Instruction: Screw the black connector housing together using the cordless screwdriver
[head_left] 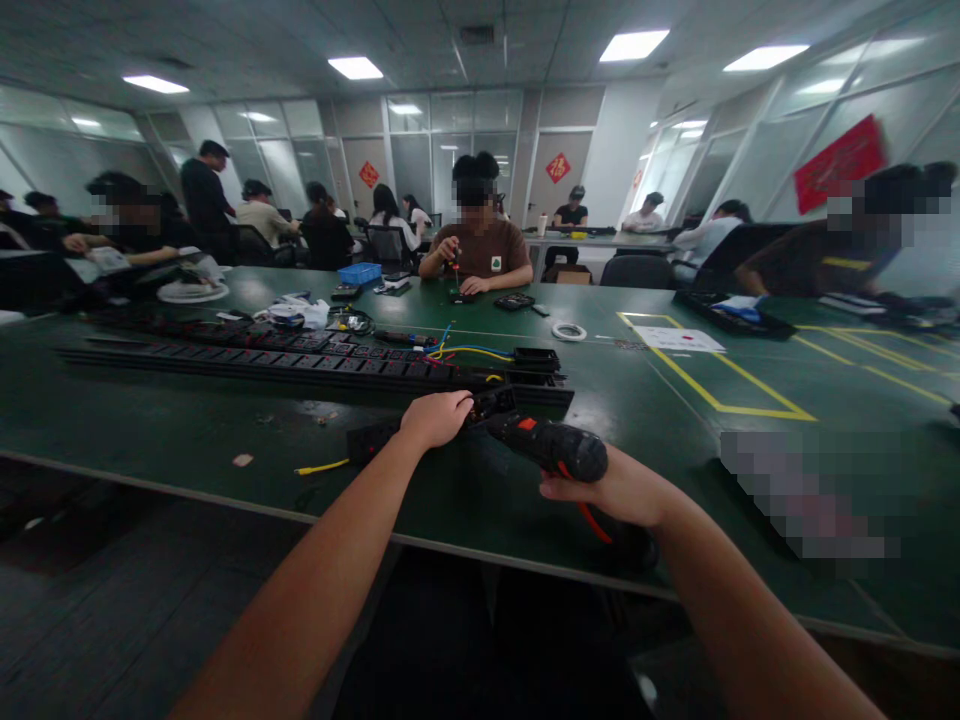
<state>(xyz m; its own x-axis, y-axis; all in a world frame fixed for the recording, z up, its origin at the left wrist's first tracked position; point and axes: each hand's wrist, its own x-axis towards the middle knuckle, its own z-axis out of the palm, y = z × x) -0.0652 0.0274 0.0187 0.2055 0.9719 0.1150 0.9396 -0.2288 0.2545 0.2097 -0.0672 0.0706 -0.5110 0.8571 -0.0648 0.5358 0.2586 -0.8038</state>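
Observation:
My right hand (611, 485) is wrapped around a black and orange cordless drill (551, 445), its nose pointing left. Just beyond that nose, my left hand (436, 418) grips a short black power strip (367, 440) lying near the front of the table. A yellow wire (322, 468) sticks out at the strip's left end. Part of the strip is hidden behind my left hand, and I cannot make out a screw at the drill's tip. Behind both hands lie long black power strips (300, 368), side by side, with rows of sockets.
Blue and yellow wires (472, 350) trail over the strips' right end. Across the green table (450, 490), a person (480, 250) holds a screwdriver. A white coil (568, 331), a blue basket (360, 273) and yellow tape outlines (750, 408) are farther off. A blurred-out object lies at right.

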